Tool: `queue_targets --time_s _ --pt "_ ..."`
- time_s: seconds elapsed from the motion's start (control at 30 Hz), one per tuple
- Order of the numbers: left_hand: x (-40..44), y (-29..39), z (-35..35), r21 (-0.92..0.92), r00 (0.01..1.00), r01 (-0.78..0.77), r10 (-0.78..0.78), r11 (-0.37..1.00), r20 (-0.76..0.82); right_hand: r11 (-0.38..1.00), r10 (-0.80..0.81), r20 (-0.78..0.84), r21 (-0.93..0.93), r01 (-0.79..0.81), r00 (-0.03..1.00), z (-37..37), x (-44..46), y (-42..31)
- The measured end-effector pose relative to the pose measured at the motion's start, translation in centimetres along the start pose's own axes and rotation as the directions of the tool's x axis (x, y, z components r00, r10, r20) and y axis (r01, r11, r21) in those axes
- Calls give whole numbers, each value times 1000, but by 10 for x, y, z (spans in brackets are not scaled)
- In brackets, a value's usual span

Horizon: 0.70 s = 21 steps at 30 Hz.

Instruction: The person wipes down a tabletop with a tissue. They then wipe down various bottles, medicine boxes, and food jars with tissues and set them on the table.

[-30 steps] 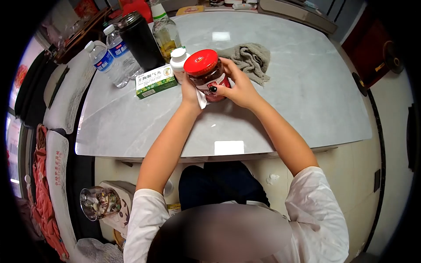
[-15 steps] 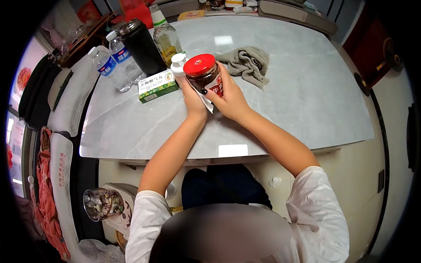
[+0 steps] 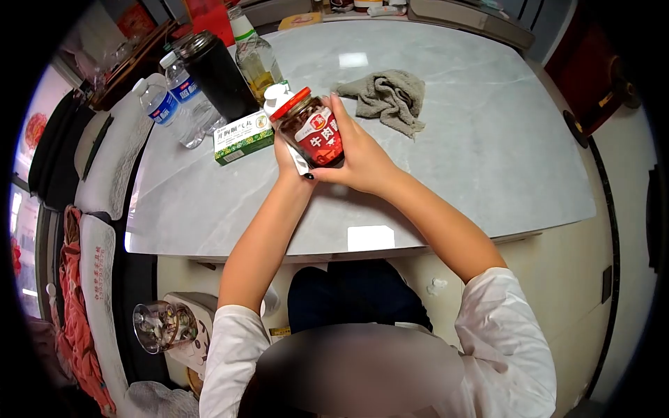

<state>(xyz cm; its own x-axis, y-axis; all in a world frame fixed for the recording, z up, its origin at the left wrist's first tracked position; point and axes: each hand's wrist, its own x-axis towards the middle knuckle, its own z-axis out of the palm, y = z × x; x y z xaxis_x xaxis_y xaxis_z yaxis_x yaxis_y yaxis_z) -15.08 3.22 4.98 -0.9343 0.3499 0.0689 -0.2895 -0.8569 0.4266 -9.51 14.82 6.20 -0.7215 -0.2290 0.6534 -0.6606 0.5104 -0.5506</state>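
Observation:
A glass jar of dark sauce (image 3: 322, 139) with a red lid and a red label is tilted to the left above the table. My right hand (image 3: 359, 157) grips it from the right, thumb under its base and fingers along the far side. My left hand (image 3: 286, 160) is on the jar's left side, closed around a white tissue (image 3: 300, 164) pressed to the glass. Most of the left fingers are hidden behind the jar. Just beyond the lid is a white bottle (image 3: 276, 95), partly covered. Left of my hands lies a green and white medicine box (image 3: 243, 137).
On the grey marble-look table (image 3: 474, 167), a crumpled grey cloth (image 3: 390, 101) lies right of the jar. A black thermos (image 3: 219, 80), a glass bottle (image 3: 258, 63) and two water bottles (image 3: 162, 108) stand at the back left. A clear bin (image 3: 164, 326) is below, left.
The jar has tipped over to the left, so its label now faces me and its lid points left. My right hand has turned with it, and both hands have shifted slightly left.

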Motion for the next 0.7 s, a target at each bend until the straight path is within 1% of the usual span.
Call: queue_targets --time_s 0.03,0.07,0.1,0.13,0.17,0.2,0.23,0.27,0.3,0.33,0.37,0.4,0.43,0.47,0.5,0.53,0.57,0.63,0.67,0.7 --pt "-1 1 -2 22 999 4 -4 1000 40 999 42 17 15 -42 999 0 -1 -3" --pt "-1 1 -1 82 1000 -27 29 996 -12 996 82 34 28 -83 996 -2 -1 -5" --pt "-2 1 3 143 996 -56 65 988 -62 984 146 89 85 -153 985 -5 0 -6" --pt "-2 2 5 204 989 -82 106 976 -108 964 200 111 156 -216 973 -6 0 -6" --pt "-1 4 7 208 986 -122 141 971 -83 934 251 138 224 -277 958 -7 0 -7" --pt "-2 5 9 307 973 -179 214 935 -85 896 299 167 290 -337 939 -7 0 -8" --pt "-3 7 11 402 955 -232 285 886 -77 923 234 63 300 -242 970 3 -3 3" --pt "-6 7 14 495 934 -278 352 823 -63 925 233 74 290 -244 970 3 -2 7" --pt "-7 2 10 533 861 -507 434 678 266 927 235 75 281 -247 969 2 -1 11" --pt "-8 0 10 517 807 -590 447 620 386 930 238 83 269 -252 968 0 -1 14" --pt "-16 7 37 396 917 -384 396 834 55 911 267 69 307 -275 961 -1 2 13" --pt "-9 6 21 602 796 -601 466 526 387 914 295 111 258 -314 949 -4 3 11" --pt "-2 4 5 580 572 -801 475 148 669 913 324 152 208 -350 934 -8 3 8" --pt "-6 10 13 571 479 -818 475 -63 738 910 354 190 158 -384 916 -11 4 5" --pt "-10 15 21 539 380 -797 469 -271 797 936 308 169 123 -330 936 -8 3 8" --pt "-13 22 22 537 383 -762 418 -361 824 941 310 191 79 -329 932 -7 1 8" --pt "-13 25 25 480 309 -776 417 -410 855 944 313 212 35 -327 926 -8 1 3" --pt "-15 28 25 478 331 -773 377 -417 865 941 337 228 -75 -329 913 -12 2 -10" --pt "-16 30 25 477 342 -771 358 -422 869 945 326 219 -89 -313 920 -10 2 -10" --pt "-13 30 28 413 247 -793 384 -448 890 949 314 211 -104 -298 926 -9 1 -8"
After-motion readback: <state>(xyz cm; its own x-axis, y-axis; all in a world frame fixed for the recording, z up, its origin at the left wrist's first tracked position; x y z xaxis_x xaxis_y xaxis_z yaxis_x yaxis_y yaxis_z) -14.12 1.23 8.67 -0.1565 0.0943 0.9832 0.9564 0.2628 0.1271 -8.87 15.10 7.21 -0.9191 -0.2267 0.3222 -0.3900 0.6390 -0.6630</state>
